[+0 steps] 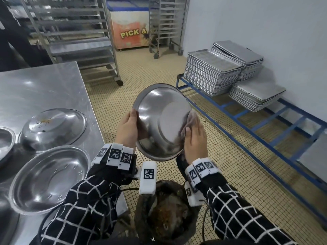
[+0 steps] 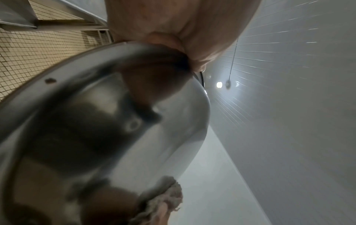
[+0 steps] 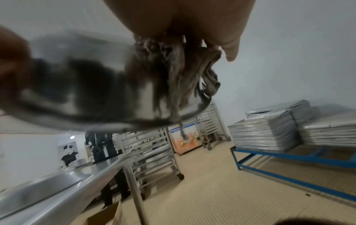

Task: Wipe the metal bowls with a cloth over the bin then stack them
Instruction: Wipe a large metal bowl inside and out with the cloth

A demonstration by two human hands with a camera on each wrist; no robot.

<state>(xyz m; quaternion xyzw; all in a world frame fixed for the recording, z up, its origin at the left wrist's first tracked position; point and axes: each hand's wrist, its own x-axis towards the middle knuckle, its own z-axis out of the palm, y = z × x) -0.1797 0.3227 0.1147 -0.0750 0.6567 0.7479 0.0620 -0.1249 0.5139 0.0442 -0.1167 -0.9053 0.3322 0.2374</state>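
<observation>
**Bowl held over the bin, cloth on its inner wall**

At the left, on the steel counter (image 1: 53,89), we see an upturned metal bowl (image 1: 53,127) with brown specks on its base, back from the near edge. In front of it an upright bowl (image 1: 49,179) sits at the near right corner, its rim reaching the counter's edge. A further bowl (image 1: 5,140) is cut off by the picture's left edge.

Moving right, our left hand (image 1: 128,129) grips the held bowl (image 1: 159,121) at its left rim, thumb curled over the rim onto the inside. The bowl is tilted, its hollow facing us, off the counter and above the tiled floor.

Our right hand (image 1: 194,138) presses a grey cloth (image 1: 192,119) flat against the bowl's inner right wall, fingers straight; the cloth's frayed end hangs below the rim in the right wrist view.

The bin (image 1: 168,214), full of brownish waste, stands below, between our wrists.

Far right, stacked baking trays (image 1: 212,73) rest on a blue rack (image 1: 265,131).
</observation>
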